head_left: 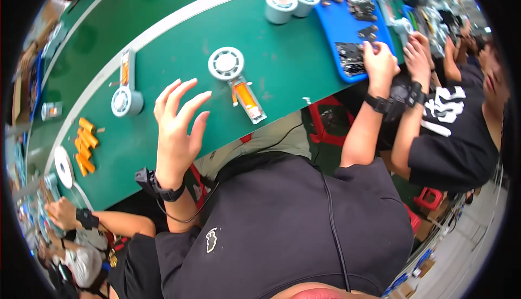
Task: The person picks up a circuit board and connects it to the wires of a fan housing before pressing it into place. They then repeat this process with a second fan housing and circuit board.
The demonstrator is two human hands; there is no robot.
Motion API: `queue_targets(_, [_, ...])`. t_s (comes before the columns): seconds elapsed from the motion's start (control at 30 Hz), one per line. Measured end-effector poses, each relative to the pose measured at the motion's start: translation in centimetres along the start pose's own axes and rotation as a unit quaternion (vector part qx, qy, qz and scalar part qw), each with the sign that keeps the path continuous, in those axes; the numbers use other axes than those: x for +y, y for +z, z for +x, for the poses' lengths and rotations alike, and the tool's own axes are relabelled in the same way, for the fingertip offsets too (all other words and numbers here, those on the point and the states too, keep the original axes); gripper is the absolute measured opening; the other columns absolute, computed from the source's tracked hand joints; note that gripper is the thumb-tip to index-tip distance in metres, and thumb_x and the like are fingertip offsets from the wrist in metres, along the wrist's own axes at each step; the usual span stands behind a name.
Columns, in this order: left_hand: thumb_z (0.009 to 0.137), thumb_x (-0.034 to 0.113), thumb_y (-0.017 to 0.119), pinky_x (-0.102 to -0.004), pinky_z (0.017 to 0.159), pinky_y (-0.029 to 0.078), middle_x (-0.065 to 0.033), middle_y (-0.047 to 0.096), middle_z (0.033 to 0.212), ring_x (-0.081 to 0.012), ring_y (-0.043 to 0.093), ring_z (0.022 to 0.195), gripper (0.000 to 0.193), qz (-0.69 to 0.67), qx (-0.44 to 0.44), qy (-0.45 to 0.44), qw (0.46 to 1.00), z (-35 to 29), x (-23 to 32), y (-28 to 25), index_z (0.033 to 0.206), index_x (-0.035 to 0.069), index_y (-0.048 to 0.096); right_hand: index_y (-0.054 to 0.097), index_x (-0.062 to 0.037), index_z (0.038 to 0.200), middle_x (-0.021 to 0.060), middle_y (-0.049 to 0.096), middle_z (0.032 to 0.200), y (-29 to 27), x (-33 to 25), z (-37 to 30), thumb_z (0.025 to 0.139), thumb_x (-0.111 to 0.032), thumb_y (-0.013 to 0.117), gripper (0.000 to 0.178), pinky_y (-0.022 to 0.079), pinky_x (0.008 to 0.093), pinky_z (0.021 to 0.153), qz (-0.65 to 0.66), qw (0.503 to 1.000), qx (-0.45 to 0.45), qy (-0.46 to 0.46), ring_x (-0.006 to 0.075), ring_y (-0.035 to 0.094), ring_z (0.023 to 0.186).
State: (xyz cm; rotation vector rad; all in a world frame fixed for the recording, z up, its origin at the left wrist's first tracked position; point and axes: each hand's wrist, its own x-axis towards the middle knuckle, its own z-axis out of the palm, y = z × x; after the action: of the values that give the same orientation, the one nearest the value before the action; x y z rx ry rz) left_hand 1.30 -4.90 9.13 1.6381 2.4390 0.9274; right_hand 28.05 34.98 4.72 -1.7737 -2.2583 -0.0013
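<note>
My left hand [179, 122] is raised over the table's near edge with its fingers spread, holding nothing. To its right lies a half-open handheld fan [227, 64], pale blue-grey with a round slotted head and an orange battery cell [247, 99] exposed in its handle. My right hand [381, 65] is at the near right rim of a blue tray [336, 30]. Its fingers are curled together beside small black parts [350, 52] in the tray; what they pinch, if anything, is too small to make out.
Another open fan [127, 101] lies on the left, near a pile of orange battery cells [85, 146] and a white roll [63, 167]. Two round fan heads [280, 7] stand by the tray. Co-workers' hands are close on both sides, one hand [417, 57] right beside mine.
</note>
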Motion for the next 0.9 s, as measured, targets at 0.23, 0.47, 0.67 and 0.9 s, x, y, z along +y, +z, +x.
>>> queue_targets(0.23, [0.085,0.000,0.073,-0.0463,0.108,0.045,-0.0118,0.063,0.134,-0.0360,0.056,0.127,0.033,-0.048,0.013,-0.022,0.999,-2.3,-1.6,-0.2,0.118,0.008,0.072,0.071,-0.0088,0.125,0.0099,0.078,0.106,1.2,0.9,3.8,0.085,-0.039,0.074,0.051,0.049,0.0483,0.098,0.028,0.999,-0.026,0.016,0.0274,0.073,0.104])
queue_targets(0.47, [0.084,0.008,0.076,-0.0490,0.109,0.042,-0.0111,0.064,0.125,-0.0356,0.057,0.120,0.035,-0.016,0.039,-0.031,0.999,-2.1,-2.3,1.8,0.118,0.011,0.070,0.074,-0.0008,0.114,0.0122,0.078,0.100,1.9,0.7,2.9,0.088,-0.022,0.073,0.034,0.056,0.0347,0.085,0.187,0.981,0.045,-0.012,0.0208,0.074,0.089])
queue_targets(0.67, [0.082,0.012,0.080,-0.0488,0.107,0.044,-0.0111,0.063,0.128,-0.0344,0.057,0.123,0.042,0.088,0.041,0.016,0.995,-0.7,-1.9,4.1,0.122,0.012,0.070,0.072,0.0039,0.111,0.0081,0.074,0.099,-0.4,-5.0,-3.4,0.092,-0.006,0.070,0.021,0.054,0.0282,0.084,0.425,0.902,0.030,-0.073,0.0158,0.069,0.089])
queue_targets(0.9, [0.081,0.019,0.083,-0.0467,0.101,0.048,-0.0096,0.067,0.120,-0.0337,0.062,0.113,0.041,0.011,0.023,0.057,0.998,-0.5,-1.8,3.8,0.119,0.011,0.072,0.070,0.0027,0.097,0.0085,0.070,0.094,-4.6,-12.4,-11.3,0.080,0.011,0.074,0.019,0.050,0.0283,0.074,0.591,0.645,-0.267,-0.404,0.0174,0.065,0.083])
